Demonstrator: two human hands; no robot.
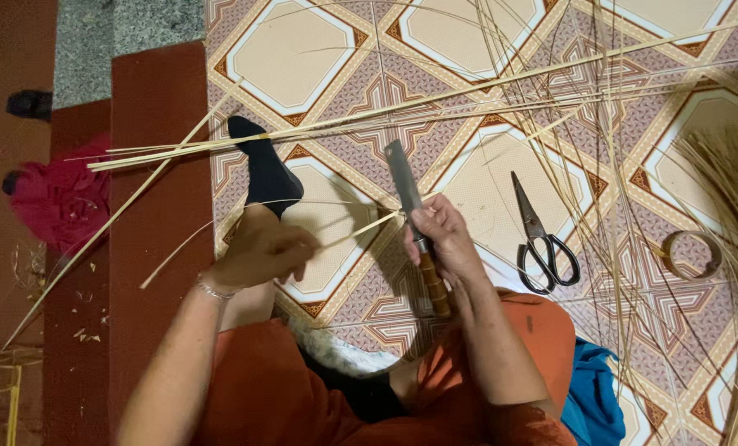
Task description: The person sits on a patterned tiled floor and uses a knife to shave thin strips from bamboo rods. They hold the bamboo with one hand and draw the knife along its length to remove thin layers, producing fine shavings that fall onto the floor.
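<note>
My right hand (440, 239) grips a knife (405, 183) by its wooden handle, the flat grey blade pointing away from me. My left hand (261, 252) pinches a thin pale bamboo strip (367, 226) that runs across to the blade's edge. Both hands hover over my lap, above my orange trousers (286, 388). My foot in a black sock (265, 169) stretches out on the patterned tile floor (336, 49).
Long bamboo strips (435, 97) lie across the tiles, with more thin slivers fanned at the right. Black scissors (538, 239) and a tape roll (689, 253) lie right of the knife. A dark red step (154, 165) and a red cloth (59, 202) are at left.
</note>
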